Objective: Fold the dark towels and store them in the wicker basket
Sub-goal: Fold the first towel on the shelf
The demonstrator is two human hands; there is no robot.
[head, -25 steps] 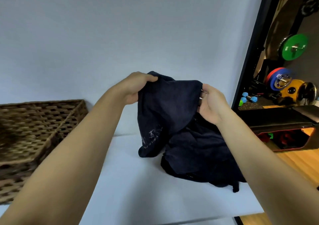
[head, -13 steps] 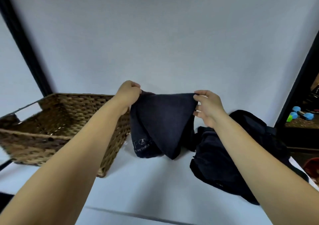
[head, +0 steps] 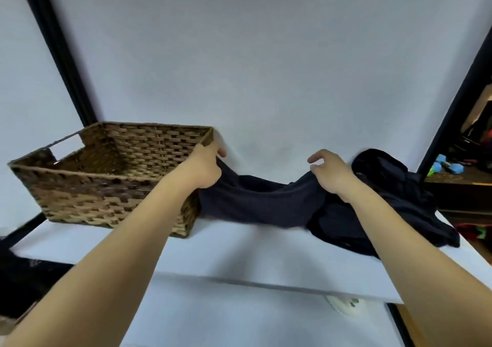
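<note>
While stretched between both hands, towel (head: 255,202) sags just right of the basket (head: 111,176), above the table (head: 226,250). Left hand (head: 205,169) pinching one corner, right hand (head: 330,172) gripping the other, index fingers loose. Best pulled taut, corners level, before folding. More towels (head: 394,197) heaped farther right.

Home gym, blue dumbbells (head: 450,166), white backdrop (head: 266,67)

Single head view, looking forward and down over both forearms from close behind. Facing white wall (head: 266,53) across white table (head: 239,256). Basket (head: 106,186) sitting at left of frame, dark towels (head: 394,200) at right. Wide-angle lens bending straight edges.
</note>
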